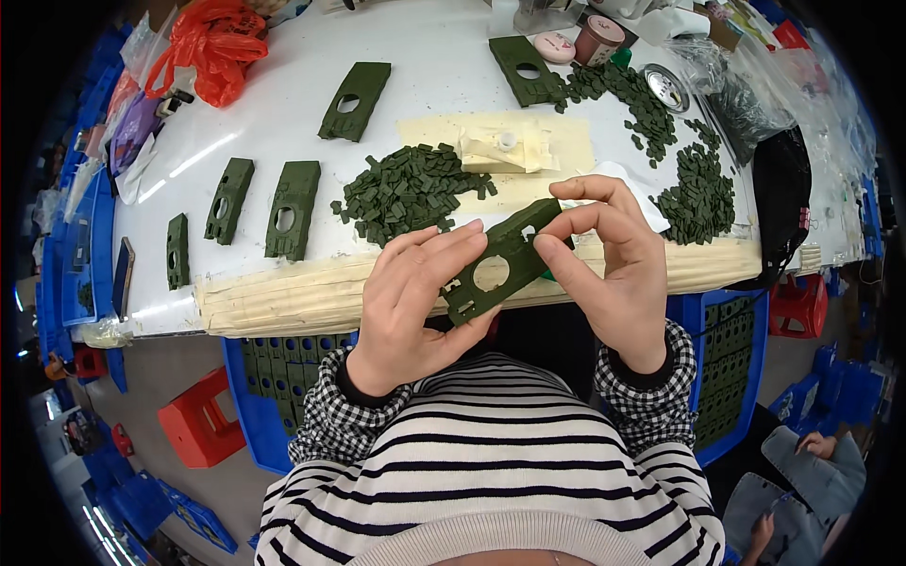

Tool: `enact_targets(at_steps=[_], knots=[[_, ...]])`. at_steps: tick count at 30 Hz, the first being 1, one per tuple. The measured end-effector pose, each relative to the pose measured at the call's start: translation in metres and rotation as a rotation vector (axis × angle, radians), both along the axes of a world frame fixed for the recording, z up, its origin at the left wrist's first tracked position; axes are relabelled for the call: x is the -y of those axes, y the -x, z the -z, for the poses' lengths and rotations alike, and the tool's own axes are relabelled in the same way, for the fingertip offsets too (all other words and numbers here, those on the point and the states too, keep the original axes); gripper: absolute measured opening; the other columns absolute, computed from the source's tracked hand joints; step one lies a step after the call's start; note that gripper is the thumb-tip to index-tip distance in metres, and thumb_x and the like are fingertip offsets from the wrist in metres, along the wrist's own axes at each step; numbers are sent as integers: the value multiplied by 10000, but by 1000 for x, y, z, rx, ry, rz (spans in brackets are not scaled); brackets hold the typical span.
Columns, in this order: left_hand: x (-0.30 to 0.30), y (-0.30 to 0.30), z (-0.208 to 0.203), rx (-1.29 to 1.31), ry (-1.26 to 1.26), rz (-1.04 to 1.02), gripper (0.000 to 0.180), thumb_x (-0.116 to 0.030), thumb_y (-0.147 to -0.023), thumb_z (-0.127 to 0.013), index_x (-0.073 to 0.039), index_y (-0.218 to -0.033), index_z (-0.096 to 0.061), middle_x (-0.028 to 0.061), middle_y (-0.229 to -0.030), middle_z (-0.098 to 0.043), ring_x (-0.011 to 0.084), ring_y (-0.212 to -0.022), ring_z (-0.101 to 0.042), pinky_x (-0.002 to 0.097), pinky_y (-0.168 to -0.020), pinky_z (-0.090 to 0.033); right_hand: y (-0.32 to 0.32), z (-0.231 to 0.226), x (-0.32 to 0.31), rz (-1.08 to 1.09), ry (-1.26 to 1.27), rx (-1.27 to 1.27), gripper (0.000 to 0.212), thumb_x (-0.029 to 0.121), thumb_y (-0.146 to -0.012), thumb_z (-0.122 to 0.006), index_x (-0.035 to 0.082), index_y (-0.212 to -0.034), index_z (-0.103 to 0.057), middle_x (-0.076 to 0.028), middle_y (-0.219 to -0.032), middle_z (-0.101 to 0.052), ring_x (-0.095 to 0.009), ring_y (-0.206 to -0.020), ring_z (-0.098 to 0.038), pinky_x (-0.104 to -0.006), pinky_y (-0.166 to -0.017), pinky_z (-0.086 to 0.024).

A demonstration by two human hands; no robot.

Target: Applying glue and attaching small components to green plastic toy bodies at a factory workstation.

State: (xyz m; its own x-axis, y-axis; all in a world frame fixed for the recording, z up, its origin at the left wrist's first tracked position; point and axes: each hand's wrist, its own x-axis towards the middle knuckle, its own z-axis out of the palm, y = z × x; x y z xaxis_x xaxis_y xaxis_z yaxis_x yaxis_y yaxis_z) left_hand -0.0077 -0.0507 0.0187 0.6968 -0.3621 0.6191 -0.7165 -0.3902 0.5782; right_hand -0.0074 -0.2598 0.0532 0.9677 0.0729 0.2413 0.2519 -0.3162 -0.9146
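Observation:
In front of my chest, over the table's padded front edge, I hold a dark green plastic tank-hull part [507, 243] with a large round hole, tilted with its far end up to the right. My left hand [401, 307] is closed round its near left end, fingers along the side. My right hand [618, 269] has thumb and index finger pinched at the far right end. Whether a small piece sits between those fingertips I cannot tell. Just beyond lies a heap of small green plastic pieces [406, 193], beside a taped block [507, 149].
Several similar hulls [293, 212] lie on the white table [283, 104]. More small pieces [698, 193] are piled at right, near a pink tin [599, 40]. A red bag [212, 52] is far left. Blue crates [247, 415] flank me, and a person [802, 481] sits lower right.

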Motion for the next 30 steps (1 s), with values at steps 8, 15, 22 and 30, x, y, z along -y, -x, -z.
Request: enact_targets(at_steps=[8,15,22,30], knots=[[0,2,0,2,-13,4,557,-108,-685,-792,-28,-1194,-579,155,-1160,-655,259,-1011,-650,425,-933,-465,0,2,2,-36,-12,-49,40,3,-780,-689,-5,-813,-669,-98,-1111,-551,-164,-1056,-517,-317,-967,-372],[-1,5,-1,2,-24,3,550,-120,-698,-795,-38,-1195,-575,147,-1156,-659,246,-1013,-652,438,-954,-445,1,1,2,-44,-5,-57,48,5,-773,-698,-5,-811,-670,-83,-1076,-545,-161,-1031,-517,-309,-958,-376],[-2,6,1,11,-34,4,549,-138,-707,-798,-44,-1198,-569,137,-1161,-661,229,-992,-661,454,-971,-427,1,2,1,-38,22,-42,48,8,-775,-696,0,-805,-659,-79,-1066,-546,-156,-1031,-514,-306,-953,-377],[-4,6,3,16,-38,11,554,-139,-708,-798,-48,-1203,-565,140,-1168,-659,228,-979,-665,471,-988,-413,0,4,1,-45,6,-44,51,-2,-772,-697,1,-792,-650,-82,-1053,-545,-156,-1008,-517,-304,-934,-386]])
